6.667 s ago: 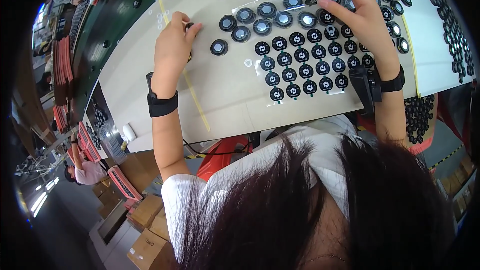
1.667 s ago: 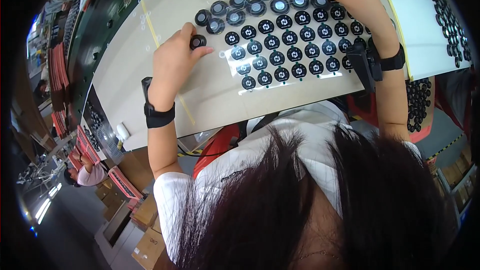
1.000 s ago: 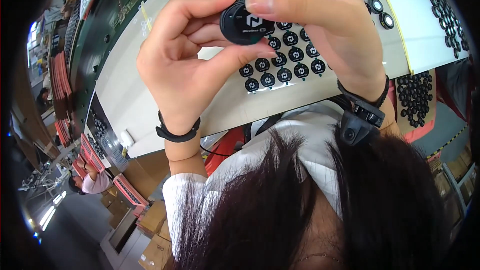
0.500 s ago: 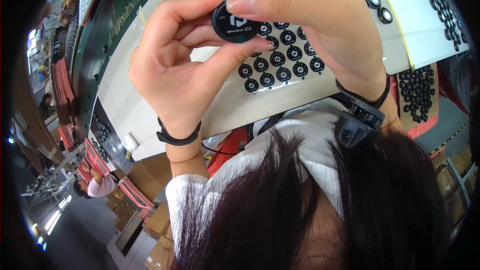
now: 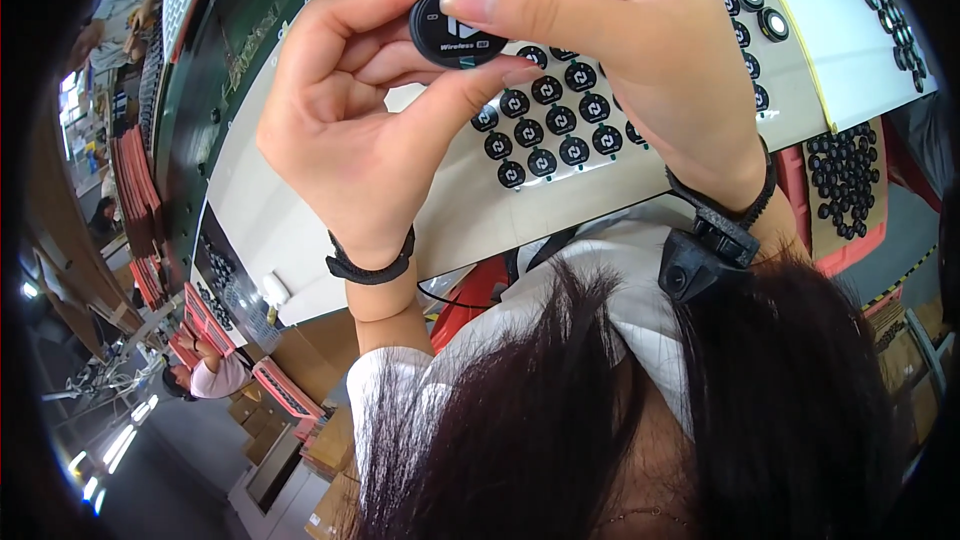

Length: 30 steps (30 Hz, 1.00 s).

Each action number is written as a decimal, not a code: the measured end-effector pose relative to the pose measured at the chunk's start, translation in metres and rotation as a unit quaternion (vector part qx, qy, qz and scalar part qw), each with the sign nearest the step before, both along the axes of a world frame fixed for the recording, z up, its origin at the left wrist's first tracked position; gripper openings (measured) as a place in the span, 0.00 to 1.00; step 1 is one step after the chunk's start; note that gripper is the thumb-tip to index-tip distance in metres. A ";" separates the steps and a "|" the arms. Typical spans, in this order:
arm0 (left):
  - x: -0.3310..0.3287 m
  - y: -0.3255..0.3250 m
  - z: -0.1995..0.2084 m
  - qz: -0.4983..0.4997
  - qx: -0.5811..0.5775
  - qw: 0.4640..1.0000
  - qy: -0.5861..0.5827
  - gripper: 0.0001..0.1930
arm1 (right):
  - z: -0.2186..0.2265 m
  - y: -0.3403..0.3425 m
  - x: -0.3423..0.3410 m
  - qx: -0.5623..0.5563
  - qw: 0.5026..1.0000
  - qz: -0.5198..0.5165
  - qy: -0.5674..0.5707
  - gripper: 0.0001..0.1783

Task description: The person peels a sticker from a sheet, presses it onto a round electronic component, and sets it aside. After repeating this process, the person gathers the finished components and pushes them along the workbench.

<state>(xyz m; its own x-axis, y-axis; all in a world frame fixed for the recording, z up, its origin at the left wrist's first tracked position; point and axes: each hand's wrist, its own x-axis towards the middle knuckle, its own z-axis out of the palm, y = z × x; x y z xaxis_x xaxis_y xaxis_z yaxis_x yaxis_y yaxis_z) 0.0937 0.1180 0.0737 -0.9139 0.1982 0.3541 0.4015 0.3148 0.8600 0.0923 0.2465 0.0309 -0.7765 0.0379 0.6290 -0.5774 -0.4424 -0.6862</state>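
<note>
A round black disc (image 5: 452,48) is held up above the surface, its face, with a white mark, turned to the view and a small teal tab at its lower edge. The fingers of the left hand (image 5: 345,135) pinch it by the rim, the forefinger along the top and the thumb beneath. The thumb of the right hand (image 5: 640,45) lies across the upper part of the face; whether the other right fingers pinch with it, I cannot tell.

Each wrist wears a black strap, and the right one carries a small black device (image 5: 690,262). Under the hands, rows of round black stickers (image 5: 560,120) lie on a clear sheet on the pale surface (image 5: 460,210). More discs sit beyond the hands, partly hidden, and to the right a yellow strip (image 5: 800,50) marks off a whiter area with further discs (image 5: 885,10). Below that edge, a tray (image 5: 850,245) holds a crowd of black discs. Far left, a co-worker (image 5: 222,377) is near red trays.
</note>
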 end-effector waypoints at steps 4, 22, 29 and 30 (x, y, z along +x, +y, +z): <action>0.000 0.009 0.003 0.045 -0.025 0.998 -0.032 0.20 | -0.004 -0.001 -0.002 0.011 0.999 -0.032 0.028 0.12; -0.141 -0.072 -0.044 -0.246 -0.306 0.914 -0.101 0.18 | -0.044 0.092 -0.005 0.405 0.885 -0.195 -0.120 0.14; -0.259 -0.170 -0.118 0.003 -0.540 0.838 0.082 0.18 | -0.060 0.128 -0.021 0.483 0.847 -0.138 -0.174 0.09; -0.260 -0.162 -0.119 0.012 -0.543 0.833 0.106 0.18 | -0.060 0.128 -0.024 0.485 0.849 -0.119 -0.175 0.08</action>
